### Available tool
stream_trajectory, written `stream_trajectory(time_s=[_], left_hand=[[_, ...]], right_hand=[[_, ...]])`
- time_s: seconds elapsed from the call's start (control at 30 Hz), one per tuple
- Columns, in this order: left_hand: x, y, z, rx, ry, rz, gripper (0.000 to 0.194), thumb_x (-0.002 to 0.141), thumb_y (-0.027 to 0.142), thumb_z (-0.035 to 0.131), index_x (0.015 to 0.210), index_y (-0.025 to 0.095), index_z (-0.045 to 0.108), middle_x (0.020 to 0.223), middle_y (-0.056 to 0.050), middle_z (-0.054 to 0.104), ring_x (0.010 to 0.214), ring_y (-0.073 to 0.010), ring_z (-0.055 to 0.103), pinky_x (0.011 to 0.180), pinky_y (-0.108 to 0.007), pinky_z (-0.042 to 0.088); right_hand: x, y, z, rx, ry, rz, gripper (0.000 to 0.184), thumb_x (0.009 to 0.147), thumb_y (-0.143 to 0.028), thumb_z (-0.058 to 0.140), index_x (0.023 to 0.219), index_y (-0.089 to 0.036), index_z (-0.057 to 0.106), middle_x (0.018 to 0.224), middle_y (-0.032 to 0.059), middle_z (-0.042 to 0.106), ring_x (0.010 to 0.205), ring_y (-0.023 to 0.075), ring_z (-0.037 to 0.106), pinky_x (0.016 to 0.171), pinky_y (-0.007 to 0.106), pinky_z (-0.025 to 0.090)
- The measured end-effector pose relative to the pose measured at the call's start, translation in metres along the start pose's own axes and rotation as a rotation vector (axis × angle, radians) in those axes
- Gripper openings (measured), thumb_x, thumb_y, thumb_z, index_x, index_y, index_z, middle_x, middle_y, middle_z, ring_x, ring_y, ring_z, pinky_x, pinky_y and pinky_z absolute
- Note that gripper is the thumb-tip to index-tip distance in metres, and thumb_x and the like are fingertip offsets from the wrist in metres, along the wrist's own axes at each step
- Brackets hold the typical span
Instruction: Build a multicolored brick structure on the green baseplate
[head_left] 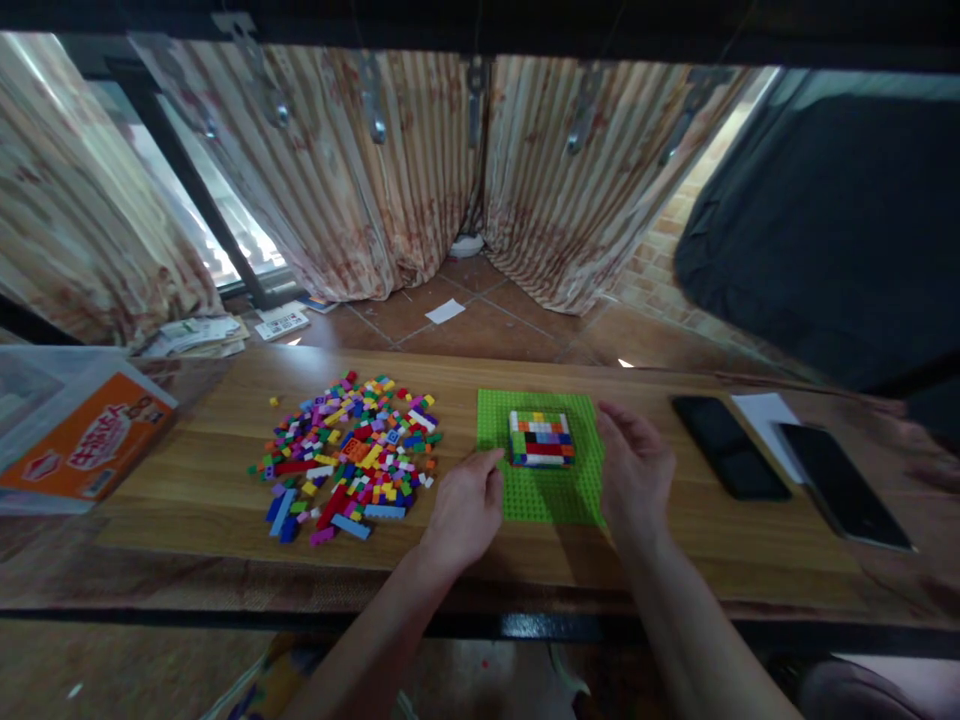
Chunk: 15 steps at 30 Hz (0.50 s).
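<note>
A green studded baseplate (555, 500) lies on the wooden board, with a low block of multicoloured toy bricks (541, 440) built near its middle. At the plate's left edge is my left hand (465, 505), fingers curled in and the index fingertip close to the brick block. Whatever those fingers might hold is hidden. My right hand (636, 468) hovers over or rests at the plate's right edge; I cannot tell which. Its fingers stretch forward, the thumb is apart, and no brick shows in it. A wide pile of loose toy bricks (352, 450) spreads left of my left hand.
On the left stands a clear plastic box (45, 365) with an orange label. A black phone (729, 447), a white paper (769, 420) and another dark phone (844, 485) lie to the right. A dark bar (480, 35) crosses above, and striped curtains (375, 180) hang behind.
</note>
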<state>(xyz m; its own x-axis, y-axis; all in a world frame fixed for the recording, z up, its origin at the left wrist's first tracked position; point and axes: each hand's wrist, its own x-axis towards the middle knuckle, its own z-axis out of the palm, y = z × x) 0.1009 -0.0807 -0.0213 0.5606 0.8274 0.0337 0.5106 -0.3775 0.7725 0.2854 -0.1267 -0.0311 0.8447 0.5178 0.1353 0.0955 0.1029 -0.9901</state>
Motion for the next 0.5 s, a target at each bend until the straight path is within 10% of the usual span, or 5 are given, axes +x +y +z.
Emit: stream_trajectory(time_s=[0.23,0.5], left_hand=[[0.018,-0.004,-0.002,-0.130,0.060,-0.053,0.037,0.090,0.020,0.049,0.122,0.011,0.065,0.094,-0.009,0.074,0.082,-0.0191,0.068,0.076,-0.031,0.053],[0.031,0.003,0.004,-0.088,-0.005,-0.046,0.040,0.092,0.026,0.048,0.127,0.013,0.061,0.079,-0.005,0.070,0.070,-0.0176,0.064,0.067,-0.028,0.048]], right_hand=[[0.014,0.012,-0.001,0.151,-0.030,0.307,0.031,0.063,-0.045,0.076,0.081,-0.020,0.068,0.086,0.0051,0.073,0.083,0.0200,0.068,0.077,0.035,0.055],[0.002,0.008,0.008,0.121,-0.273,0.247,0.042,0.077,-0.058,0.065,0.094,-0.019,0.069,0.086,0.0048,0.074,0.087,0.0225,0.069,0.077,0.037,0.055]])
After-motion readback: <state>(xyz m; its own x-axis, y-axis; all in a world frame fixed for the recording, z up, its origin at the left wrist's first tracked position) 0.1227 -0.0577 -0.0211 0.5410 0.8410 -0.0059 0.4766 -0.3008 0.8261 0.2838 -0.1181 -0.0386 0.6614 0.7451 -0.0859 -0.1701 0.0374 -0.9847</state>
